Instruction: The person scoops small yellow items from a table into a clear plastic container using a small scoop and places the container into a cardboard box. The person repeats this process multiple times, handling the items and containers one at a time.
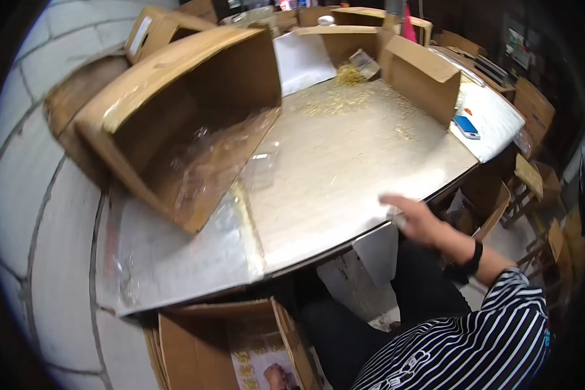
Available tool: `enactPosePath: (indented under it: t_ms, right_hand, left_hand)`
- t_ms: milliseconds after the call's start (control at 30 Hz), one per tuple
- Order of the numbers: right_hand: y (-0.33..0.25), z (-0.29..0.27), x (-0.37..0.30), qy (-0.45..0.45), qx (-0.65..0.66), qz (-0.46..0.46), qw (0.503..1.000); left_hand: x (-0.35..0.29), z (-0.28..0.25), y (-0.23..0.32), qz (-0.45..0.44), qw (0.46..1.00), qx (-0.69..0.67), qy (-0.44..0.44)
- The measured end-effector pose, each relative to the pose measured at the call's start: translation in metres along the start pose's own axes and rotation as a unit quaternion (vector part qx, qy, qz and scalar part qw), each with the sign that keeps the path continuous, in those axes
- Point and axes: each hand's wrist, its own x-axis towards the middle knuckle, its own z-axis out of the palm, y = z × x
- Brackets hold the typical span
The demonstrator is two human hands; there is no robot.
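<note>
The brown cardboard box [192,351] opens upward, small yellow bundles [243,357] rowed near to far. Left hand [276,376] inside — grip I can't tell; right hand [417,220] blurred, fingers extended left.

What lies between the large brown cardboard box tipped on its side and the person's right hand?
In the head view, a clear plastic container lies beside the box; beyond it, smooth pale tabletop extends toward the right hand.
</note>
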Motion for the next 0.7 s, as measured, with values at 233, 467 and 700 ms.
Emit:
enactPosePath:
  t_ms: [233, 467, 700]
  right_hand:
    - [0.283, -0.154, 0.09, 0.116, -0.325, 0.242, 0.907]
    - [0.287, -0.13, 0.186, -0.071, -0.319, 0.329, 0.886]
    - [0.17, -0.049, 0.16, -0.22, -0.209, 0.003, 0.953]
  left_hand:
    - [-0.117, 0.037, 0.264, 0.122, 0.988, -0.059, 0.079]
    - [-0.182, 0.163, 0.491, 0.407, 0.91, 0.058, 0.052]
    - [-0.13, 0.365, 0.585, 0.533, 0.743, 0.403, 0.039]
